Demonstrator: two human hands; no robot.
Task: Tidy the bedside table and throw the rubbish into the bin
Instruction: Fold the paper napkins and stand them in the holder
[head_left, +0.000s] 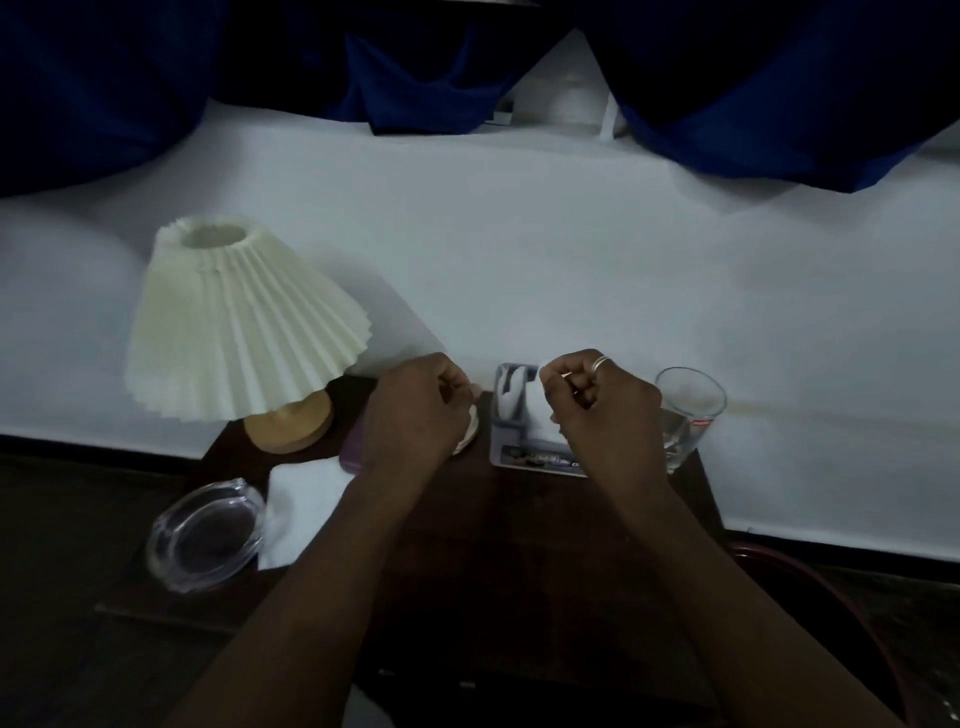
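A dark wooden bedside table (519, 545) stands against a white bed. On its far edge sits a tissue box (514, 447) with a white tissue (537, 410) sticking up. My right hand (602, 410), with a ring on one finger, pinches that tissue over the box. Fingers curled, my left hand (415, 410) hovers over a small pale round object (470, 428) next to a purple flat item (350, 449); what it holds, if anything, is hidden. Left of my forearm lies a white folded cloth (301, 509).
A pleated cream lamp (234, 322) with a wooden base stands at the table's far left. A clear glass ashtray (205, 535) rests near the left edge. A drinking glass (685, 415) sits at the far right. A dark red bin rim (831, 587) curves at lower right.
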